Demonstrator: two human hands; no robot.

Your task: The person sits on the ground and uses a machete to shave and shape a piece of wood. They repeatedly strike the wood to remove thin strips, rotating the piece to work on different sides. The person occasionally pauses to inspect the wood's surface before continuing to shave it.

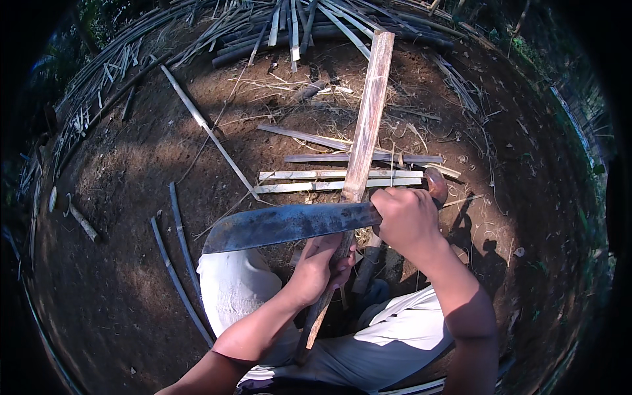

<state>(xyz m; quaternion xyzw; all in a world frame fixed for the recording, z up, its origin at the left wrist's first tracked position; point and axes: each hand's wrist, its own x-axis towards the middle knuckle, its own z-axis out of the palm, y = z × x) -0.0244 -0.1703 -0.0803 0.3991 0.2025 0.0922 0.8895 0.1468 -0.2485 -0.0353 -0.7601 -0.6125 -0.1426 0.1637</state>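
My right hand (pixel 407 216) is wrapped round the brown handle (pixel 436 185) of a machete. Its broad dark machete blade (pixel 289 225) points left and lies across a long wooden board (pixel 370 108), in front of it in this view; whether the edge touches the wood I cannot tell. Below the blade, my left hand (pixel 318 266) is closed round the narrower lower part of the board. The board slants from my lap up toward the far right, with its wide flat end away from me. Part of my left fingers is hidden behind the board and blade.
Split bamboo strips (pixel 309 186) lie on the dirt just beyond my hands. A large pile of bamboo strips (pixel 289 29) spreads along the far side. Two curved strips (pixel 174 263) rest to my left, and a long pole (pixel 207 128) lies at the far left.
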